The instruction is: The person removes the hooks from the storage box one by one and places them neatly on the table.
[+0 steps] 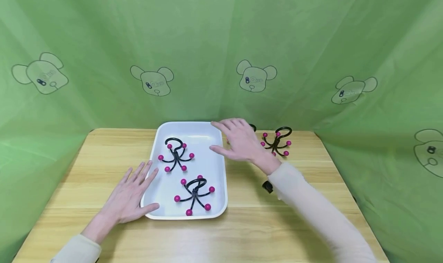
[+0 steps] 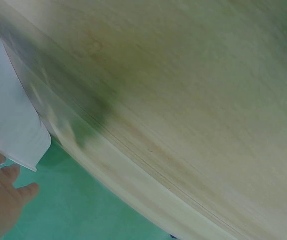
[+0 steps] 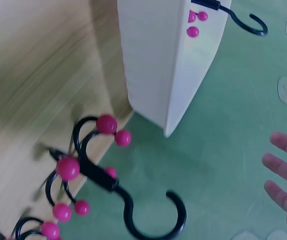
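Observation:
A white tray (image 1: 209, 159) stands on the table with two black multi-arm hooks in it, each arm tipped with a pink ball: one farther back (image 1: 175, 155), one nearer the front (image 1: 195, 193). My left hand (image 1: 129, 197) is at the tray's left side, fingers spread and nearly straight, holding nothing. In the left wrist view, its fingertips lie close to the tray wall (image 2: 13, 110); contact is unclear. Over the right rear rim hovers my right hand (image 1: 238, 142), its fingers extended with nothing in them. To its right stands another hook (image 1: 276, 143); one more (image 1: 253, 127) is mostly hidden behind it.
The wooden table (image 1: 256, 236) has green cloth (image 1: 200, 32) printed with bear heads behind it and at both sides. A small black object (image 1: 267, 186) shows beside the right sleeve (image 1: 297, 190). The right wrist view has a hook (image 3: 98, 175) close to the tray's outer wall (image 3: 148, 60).

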A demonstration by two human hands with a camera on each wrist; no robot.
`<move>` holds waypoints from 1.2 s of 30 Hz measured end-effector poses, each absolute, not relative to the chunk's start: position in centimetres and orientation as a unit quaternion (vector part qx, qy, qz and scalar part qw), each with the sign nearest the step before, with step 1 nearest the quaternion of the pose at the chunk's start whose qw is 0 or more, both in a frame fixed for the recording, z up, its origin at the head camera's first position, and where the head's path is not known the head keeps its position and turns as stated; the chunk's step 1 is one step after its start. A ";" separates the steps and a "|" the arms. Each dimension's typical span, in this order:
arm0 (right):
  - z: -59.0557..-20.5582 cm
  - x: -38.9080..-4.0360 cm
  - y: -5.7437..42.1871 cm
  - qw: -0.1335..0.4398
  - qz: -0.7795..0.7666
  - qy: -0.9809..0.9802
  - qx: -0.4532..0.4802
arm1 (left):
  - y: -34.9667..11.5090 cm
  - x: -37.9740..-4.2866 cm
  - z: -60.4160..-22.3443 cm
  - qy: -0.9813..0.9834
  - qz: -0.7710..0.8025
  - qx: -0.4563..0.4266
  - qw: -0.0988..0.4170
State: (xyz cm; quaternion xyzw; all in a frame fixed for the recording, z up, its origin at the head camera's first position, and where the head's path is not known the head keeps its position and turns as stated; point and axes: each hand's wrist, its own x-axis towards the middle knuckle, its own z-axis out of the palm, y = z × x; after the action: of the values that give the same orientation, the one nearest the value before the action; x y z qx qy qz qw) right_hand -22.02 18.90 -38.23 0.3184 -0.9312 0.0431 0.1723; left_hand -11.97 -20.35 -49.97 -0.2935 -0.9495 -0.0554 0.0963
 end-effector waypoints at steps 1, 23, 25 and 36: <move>-38.3 -22.1 18.5 0.170 0.040 -0.931 0.321 | -20.3 -12.0 -50.0 -0.949 -0.055 -0.294 0.097; -41.0 -25.1 12.6 0.105 0.006 -0.923 0.371 | -20.5 -12.1 -50.2 -0.947 -0.050 -0.300 0.109; -41.3 -25.4 12.3 0.103 -0.001 -0.922 0.372 | -20.5 -12.1 -50.2 -0.947 -0.051 -0.299 0.106; -42.4 -26.4 10.9 0.088 -0.012 -0.925 0.370 | -20.5 -12.0 -50.2 -0.948 -0.055 -0.296 0.101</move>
State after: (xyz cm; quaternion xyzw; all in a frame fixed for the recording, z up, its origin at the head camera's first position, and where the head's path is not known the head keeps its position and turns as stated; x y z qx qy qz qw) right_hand -26.35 10.89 -42.36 0.3699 -0.9249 -0.0122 0.0875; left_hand -12.05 -20.47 -50.18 -0.2959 -0.9482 -0.0554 0.1011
